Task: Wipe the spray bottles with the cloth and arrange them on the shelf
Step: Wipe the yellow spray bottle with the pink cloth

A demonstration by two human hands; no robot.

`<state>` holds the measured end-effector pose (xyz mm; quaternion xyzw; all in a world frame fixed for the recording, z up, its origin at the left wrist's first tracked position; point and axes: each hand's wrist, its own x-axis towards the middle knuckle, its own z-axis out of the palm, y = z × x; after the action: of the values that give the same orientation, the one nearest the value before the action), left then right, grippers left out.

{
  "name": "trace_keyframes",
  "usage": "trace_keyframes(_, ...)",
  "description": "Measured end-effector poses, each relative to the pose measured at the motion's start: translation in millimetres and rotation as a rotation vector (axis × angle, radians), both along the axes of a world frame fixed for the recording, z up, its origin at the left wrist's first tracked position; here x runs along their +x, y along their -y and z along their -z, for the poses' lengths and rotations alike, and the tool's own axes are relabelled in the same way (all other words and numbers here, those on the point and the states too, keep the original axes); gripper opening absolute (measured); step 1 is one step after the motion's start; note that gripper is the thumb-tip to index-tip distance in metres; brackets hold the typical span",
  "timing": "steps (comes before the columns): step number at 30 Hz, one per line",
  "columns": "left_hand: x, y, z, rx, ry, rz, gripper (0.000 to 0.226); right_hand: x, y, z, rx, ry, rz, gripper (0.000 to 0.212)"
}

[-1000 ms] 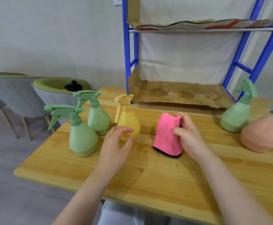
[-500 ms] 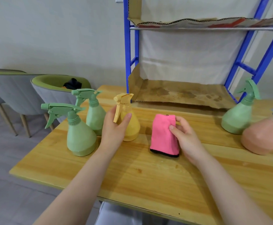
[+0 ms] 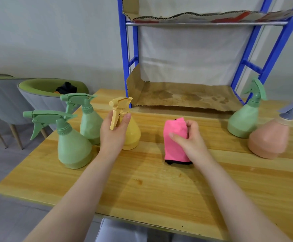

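A yellow spray bottle [image 3: 132,135] stands upright on the wooden table [image 3: 152,187], and my left hand [image 3: 113,135] grips its neck just below the trigger. My right hand [image 3: 190,138] holds a folded pink cloth [image 3: 175,142] with a black hem, whose lower edge rests on the table. Two green spray bottles [image 3: 73,147] [image 3: 90,124] stand left of the yellow one. Another green bottle [image 3: 245,117] and a pink bottle [image 3: 269,138] stand at the right. The blue shelf [image 3: 124,55] rises behind, its lower level lined with stained cardboard [image 3: 185,98].
An upper shelf level [image 3: 206,23] also carries cardboard. Grey-green chairs [image 3: 39,98] stand left of the table, one holding a dark object. The table's front edge runs close to my body.
My left hand moved up from beside the yellow bottle's base and closed round its neck. My right hand kept the pink cloth, shifting its grip slightly.
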<state>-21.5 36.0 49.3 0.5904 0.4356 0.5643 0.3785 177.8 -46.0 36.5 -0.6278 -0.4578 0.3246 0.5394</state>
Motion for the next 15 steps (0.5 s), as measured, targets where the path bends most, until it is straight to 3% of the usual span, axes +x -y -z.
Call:
trace_keyframes(5,11,-1,-1,0.046,-0.032,0.044,0.012,1,2,-2,0.128,0.128,-0.028,0.024)
trace_keyframes(8,22,3,-8,0.062,-0.032,0.07,0.011,5,1,-1,0.215,0.351,0.083,0.023)
trace_keyframes(15,58,1,-25,-0.021,0.094,0.221,0.006,30,4,-23,0.289,0.41,0.156,0.041)
